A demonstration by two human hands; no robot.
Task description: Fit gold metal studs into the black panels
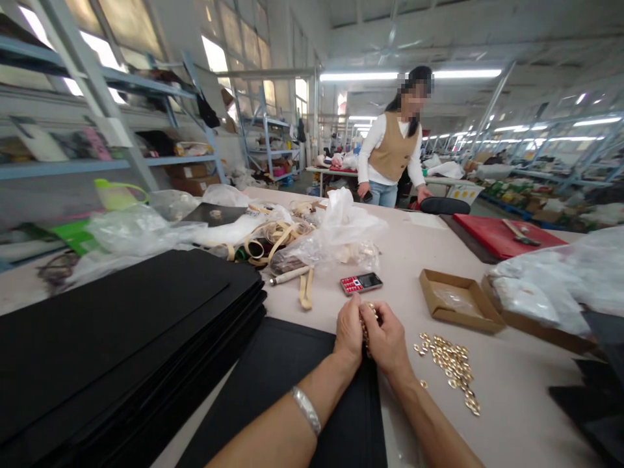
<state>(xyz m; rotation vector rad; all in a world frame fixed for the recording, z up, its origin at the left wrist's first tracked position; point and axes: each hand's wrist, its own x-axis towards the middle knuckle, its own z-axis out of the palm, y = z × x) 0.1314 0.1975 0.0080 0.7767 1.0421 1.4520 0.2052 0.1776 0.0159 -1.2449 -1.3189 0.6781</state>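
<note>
My left hand (348, 328) and my right hand (389, 338) are cupped together above the near edge of the table. Between them is a cluster of small gold metal rings (365, 335), gripped by both. My fingers hide most of that cluster. Beneath my forearms lies a flat black panel (287, 370). To the right of my right hand, a loose pile of similar gold rings (451, 364) is scattered on the tabletop. Just beyond my fingertips is a red and black keypad phone (361, 283).
On the left rises a stack of black panels (121, 312). Plastic bags (341, 221), beige strips (277, 237) and a pen-like stick (291, 275) lie further back. At right are a shallow cardboard box (458, 302) and a hammer (521, 234) on red material. A person (394, 143) stands across the table.
</note>
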